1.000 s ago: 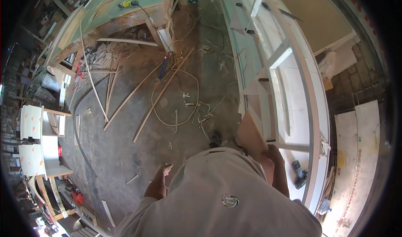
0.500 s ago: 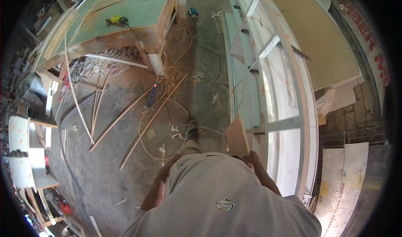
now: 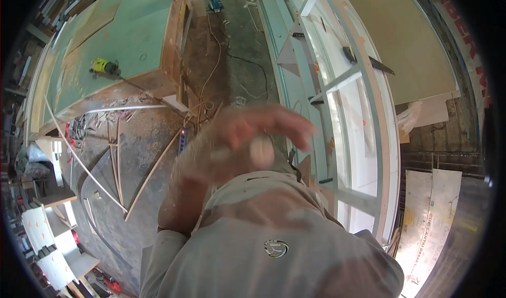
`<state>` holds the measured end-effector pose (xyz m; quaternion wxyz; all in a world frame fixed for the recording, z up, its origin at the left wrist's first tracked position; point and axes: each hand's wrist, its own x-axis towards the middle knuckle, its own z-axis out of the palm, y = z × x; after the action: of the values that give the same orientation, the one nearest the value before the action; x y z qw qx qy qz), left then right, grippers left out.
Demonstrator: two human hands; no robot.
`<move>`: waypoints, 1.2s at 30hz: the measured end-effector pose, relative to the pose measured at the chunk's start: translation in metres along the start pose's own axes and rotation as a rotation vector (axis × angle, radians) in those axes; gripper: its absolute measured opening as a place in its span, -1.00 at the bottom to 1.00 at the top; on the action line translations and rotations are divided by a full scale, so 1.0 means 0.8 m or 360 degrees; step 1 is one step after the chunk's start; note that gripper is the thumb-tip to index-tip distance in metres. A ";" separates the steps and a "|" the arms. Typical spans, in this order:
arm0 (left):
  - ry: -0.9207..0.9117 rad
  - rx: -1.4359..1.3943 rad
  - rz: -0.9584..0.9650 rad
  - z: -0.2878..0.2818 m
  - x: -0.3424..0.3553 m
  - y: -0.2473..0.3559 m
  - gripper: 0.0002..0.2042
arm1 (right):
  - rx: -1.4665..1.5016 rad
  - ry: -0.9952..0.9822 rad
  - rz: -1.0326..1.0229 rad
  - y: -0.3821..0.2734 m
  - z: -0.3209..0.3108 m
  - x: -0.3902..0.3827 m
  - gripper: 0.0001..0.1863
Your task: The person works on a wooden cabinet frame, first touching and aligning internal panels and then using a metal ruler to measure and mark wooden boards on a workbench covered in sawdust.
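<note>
Hands: only the left hand [image 3: 247,140] is seen, blurred, raised before the chest, fingers loosely spread, nothing clearly held. Nearest it stands a white frame [image 3: 337,113]; thin strips [image 3: 153,171] lie on the floor.

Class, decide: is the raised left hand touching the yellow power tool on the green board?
Apart. The head view shows the blurred left hand raised near the camera, while the yellow power tool lies far off on the green board.

- One view only, from a camera worn on the person's head, facing steeply down over the chest to the workshop floor [image 3: 153,140].
- A blurred left hand [image 3: 237,145] fills the middle, very close to the lens.
- Fisheye bending curves the white window frame [image 3: 363,113] toward the rim.
</note>
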<state>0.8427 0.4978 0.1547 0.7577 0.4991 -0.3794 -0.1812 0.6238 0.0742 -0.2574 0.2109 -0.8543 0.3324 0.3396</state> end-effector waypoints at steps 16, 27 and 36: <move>-0.0251 -0.0637 0.1210 -0.202 0.379 -0.028 0.03 | -0.0274 -0.0157 -0.0220 -0.457 -0.236 0.354 -0.43; -0.0512 -0.0800 0.1551 -0.442 0.586 -0.109 0.07 | -0.0053 -0.0220 -0.0292 -0.701 -0.370 0.555 -0.35; -0.0334 -0.0822 0.1294 -0.690 0.737 -0.102 -0.14 | -0.0131 0.0039 -0.0321 -0.848 -0.440 0.653 -0.42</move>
<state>1.6496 0.4186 0.1961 0.8237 0.0856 -0.5605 -0.0082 1.5479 0.1145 -0.3029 0.2046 -0.8954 0.2329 0.3196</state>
